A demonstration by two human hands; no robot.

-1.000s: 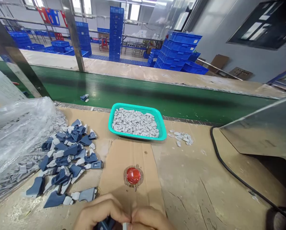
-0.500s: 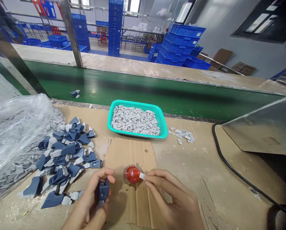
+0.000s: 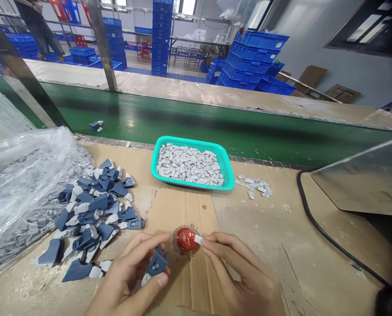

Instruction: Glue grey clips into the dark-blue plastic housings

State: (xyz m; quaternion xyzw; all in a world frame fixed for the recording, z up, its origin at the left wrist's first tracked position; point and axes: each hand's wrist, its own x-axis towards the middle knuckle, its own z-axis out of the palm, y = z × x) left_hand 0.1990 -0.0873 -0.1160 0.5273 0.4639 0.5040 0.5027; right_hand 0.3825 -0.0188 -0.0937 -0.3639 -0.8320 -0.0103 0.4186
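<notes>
My left hand is closed around a dark blue plastic part that has a light grey end. Between the thumb and fingers of my right hand is a small light grey plastic piece. The tip of that piece touches, or hovers right at, a round red blob, which looks wet and glossy. Under the blob lies a strip of cardboard with a wet stain around it. Whether the red stuff sits in a small dish I cannot tell.
Beyond my hands stands a turquoise basket full of small grey pieces. Several loose grey pieces lie right of it. A pile of blue-and-grey parts and a clear plastic bag are at left. Behind runs a green conveyor belt.
My left hand has turned the blue part so more of its face shows. The part on the belt has shifted left against the basket. My right hand stays by the red blob.
</notes>
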